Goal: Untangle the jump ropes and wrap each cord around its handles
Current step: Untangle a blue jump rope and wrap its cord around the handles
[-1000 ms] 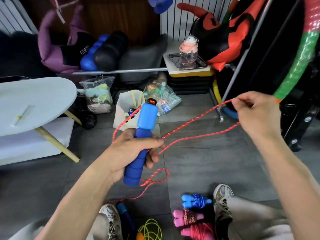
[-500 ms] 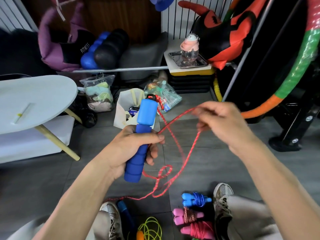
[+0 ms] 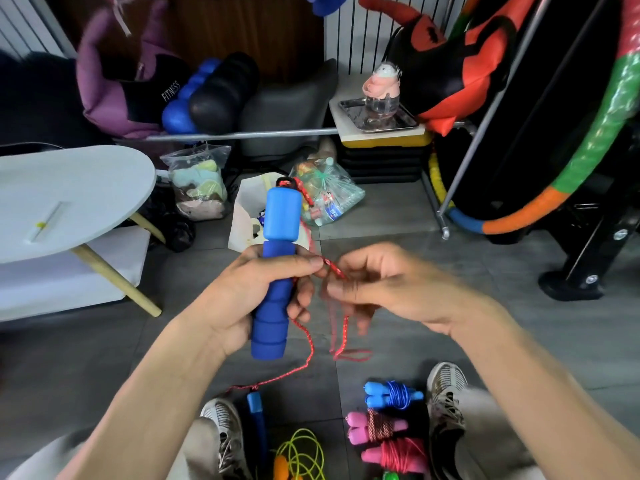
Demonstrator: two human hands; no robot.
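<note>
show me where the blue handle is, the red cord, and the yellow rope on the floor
blue handle (image 3: pixel 277 271): head view, on its ribbed grip.
red cord (image 3: pixel 309 344): head view, on the strand hanging below the handle.
yellow rope (image 3: pixel 304 452): head view, on its coiled loops.

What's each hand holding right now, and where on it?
The left hand grips the blue handle around its ribbed middle. The right hand pinches the red cord just beside the handle; its fingers are blurred.

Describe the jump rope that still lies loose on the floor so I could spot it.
Look at the grey floor, between the two shoes at the bottom edge. The yellow-green cord lies there in open loops, while the blue bundle and pink bundles beside it are wound tight.
</note>
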